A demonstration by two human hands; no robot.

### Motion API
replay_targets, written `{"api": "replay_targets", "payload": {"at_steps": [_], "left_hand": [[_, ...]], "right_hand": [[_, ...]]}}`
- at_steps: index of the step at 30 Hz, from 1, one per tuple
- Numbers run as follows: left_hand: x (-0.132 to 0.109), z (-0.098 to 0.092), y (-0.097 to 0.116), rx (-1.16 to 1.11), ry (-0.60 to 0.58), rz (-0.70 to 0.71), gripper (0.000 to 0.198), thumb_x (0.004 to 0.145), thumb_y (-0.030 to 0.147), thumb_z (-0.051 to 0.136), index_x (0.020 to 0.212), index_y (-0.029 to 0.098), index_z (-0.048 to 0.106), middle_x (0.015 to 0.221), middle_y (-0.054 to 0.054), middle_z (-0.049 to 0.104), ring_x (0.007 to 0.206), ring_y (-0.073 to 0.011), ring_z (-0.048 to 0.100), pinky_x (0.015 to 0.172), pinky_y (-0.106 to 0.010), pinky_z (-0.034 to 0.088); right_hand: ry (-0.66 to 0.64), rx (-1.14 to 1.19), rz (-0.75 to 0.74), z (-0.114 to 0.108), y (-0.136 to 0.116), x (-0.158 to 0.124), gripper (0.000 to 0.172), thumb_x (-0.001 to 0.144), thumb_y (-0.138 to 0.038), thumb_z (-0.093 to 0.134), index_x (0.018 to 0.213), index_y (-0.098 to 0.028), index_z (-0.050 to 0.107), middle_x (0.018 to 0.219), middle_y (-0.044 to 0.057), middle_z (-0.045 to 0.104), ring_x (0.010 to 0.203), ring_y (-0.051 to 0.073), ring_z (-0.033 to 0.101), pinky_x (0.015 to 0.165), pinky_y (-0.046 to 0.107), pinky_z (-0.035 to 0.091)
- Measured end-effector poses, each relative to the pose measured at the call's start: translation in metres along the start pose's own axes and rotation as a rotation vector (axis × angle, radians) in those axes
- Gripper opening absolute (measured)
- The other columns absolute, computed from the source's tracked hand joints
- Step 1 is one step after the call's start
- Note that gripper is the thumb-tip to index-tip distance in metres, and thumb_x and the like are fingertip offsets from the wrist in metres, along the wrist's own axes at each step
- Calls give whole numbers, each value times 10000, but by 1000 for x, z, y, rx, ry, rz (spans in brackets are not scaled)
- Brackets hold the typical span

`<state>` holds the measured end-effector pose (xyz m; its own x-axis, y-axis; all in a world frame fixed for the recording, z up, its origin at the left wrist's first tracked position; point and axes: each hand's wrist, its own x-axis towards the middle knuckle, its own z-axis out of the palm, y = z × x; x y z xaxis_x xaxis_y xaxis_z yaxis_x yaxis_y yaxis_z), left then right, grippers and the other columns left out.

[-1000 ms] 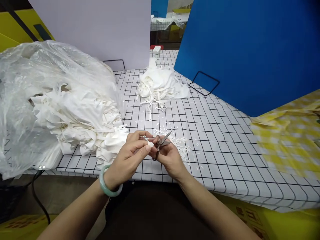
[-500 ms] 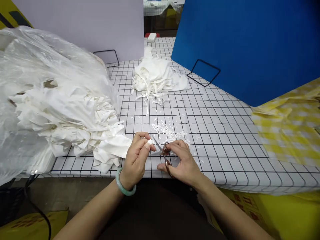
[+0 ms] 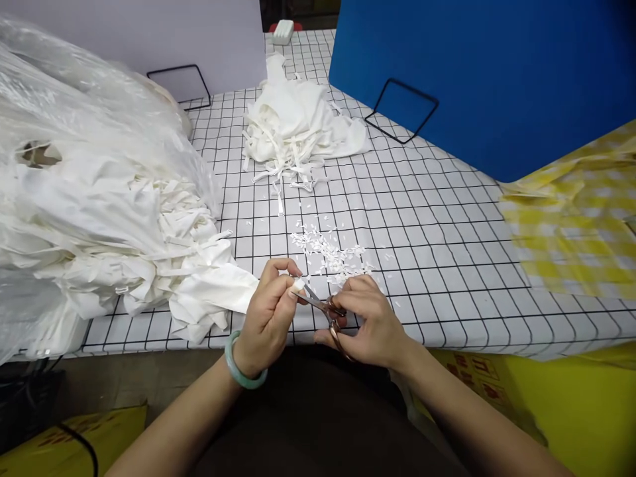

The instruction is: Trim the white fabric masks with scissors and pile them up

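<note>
My left hand (image 3: 272, 311), a jade-green bangle at its wrist, pinches a piece of white fabric (image 3: 298, 285), whose small end sticks out past the thumb. More white cloth (image 3: 226, 288) runs from behind this hand into the heap at the left. In my right hand (image 3: 370, 321) are small scissors (image 3: 318, 301) with copper-coloured handles, fingers through the loops. Their blades stand apart and reach the fabric end at my left fingertips. Just beyond the hands, many tiny white clippings (image 3: 332, 255) lie scattered on the checked tablecloth (image 3: 427, 245).
A big heap of white fabric pieces (image 3: 114, 218) in clear plastic (image 3: 99, 93) fills the left. A smaller white pile (image 3: 298, 126) lies farther back. A lilac panel (image 3: 199, 40) and a blue panel (image 3: 422, 53) stand behind. Yellow checked cloth (image 3: 571, 232) lies at the right.
The scissors have moved left, with their blades now spread at the fabric end. My view has tilted down slightly, so the table things appear higher. Both hands keep their hold.
</note>
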<state>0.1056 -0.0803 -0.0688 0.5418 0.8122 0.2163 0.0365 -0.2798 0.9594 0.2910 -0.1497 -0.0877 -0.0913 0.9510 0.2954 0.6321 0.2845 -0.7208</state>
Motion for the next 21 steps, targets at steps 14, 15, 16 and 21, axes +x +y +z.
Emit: {"api": "replay_targets", "payload": {"at_steps": [14,15,16,21], "left_hand": [[-5,5,-4,44,-33,7,338,1049,323,404,828,185,621,958,-109,551,1102,-254,486,940,-392,448],[-5,5,-4,43,-35,12,332,1049,311,403,831,186,620,952,-108,552,1103,-253,485,944,-393,445],[-5,5,-5,41,-39,17,328,1050,301,401,832,187,618,946,-105,551,1104,-251,484,946,-392,442],[-5,5,-5,50,-52,51,318,1052,265,393,832,188,608,913,-93,547,1099,-242,477,959,-394,428]], "right_hand": [[3,21,37,4,-2,4,423,757,-465,791,594,-227,482,501,-44,553,556,143,451,666,370,355],[10,26,34,4,-2,4,429,760,-465,792,593,-225,478,498,-46,549,551,141,448,664,368,355],[16,32,30,5,-2,4,436,762,-467,792,592,-224,473,495,-47,545,547,139,446,663,367,355],[5,30,47,5,-1,2,466,771,-498,787,579,-226,460,492,-42,544,541,143,446,663,367,360]]}}
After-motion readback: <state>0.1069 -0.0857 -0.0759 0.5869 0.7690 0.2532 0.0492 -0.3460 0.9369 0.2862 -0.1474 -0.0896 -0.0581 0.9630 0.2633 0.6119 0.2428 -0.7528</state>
